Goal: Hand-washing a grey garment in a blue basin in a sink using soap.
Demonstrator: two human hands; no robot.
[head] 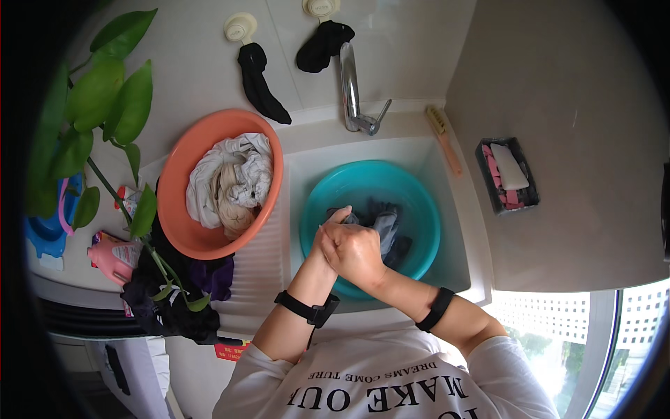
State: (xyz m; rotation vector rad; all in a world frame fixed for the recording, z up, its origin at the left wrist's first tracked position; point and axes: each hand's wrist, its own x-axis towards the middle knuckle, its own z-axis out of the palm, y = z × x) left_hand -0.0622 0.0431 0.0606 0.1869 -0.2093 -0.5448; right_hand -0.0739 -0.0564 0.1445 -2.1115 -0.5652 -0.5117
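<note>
My left hand (328, 235) and my right hand (357, 245) are pressed together over a teal plastic basin (428, 209), the right one lapped across the left. Dark grey cloth (355, 217) shows at the far side of my fingers and seems gripped between the hands; most of it is hidden. More wet grey garments (386, 230) lie in the cloudy water to the right of my hands. The basin stands inside a white sink (455, 262).
Left of the sink, an orange basin (175, 209) holds pale clothes (230, 183) on a ribbed washboard (259, 283). A chrome faucet (350, 89), brush (445, 141) and soap tray (507, 175) surround the sink. Black socks (256, 84) hang from hooks. Plant leaves (128, 110) overhang dark clothes (167, 298).
</note>
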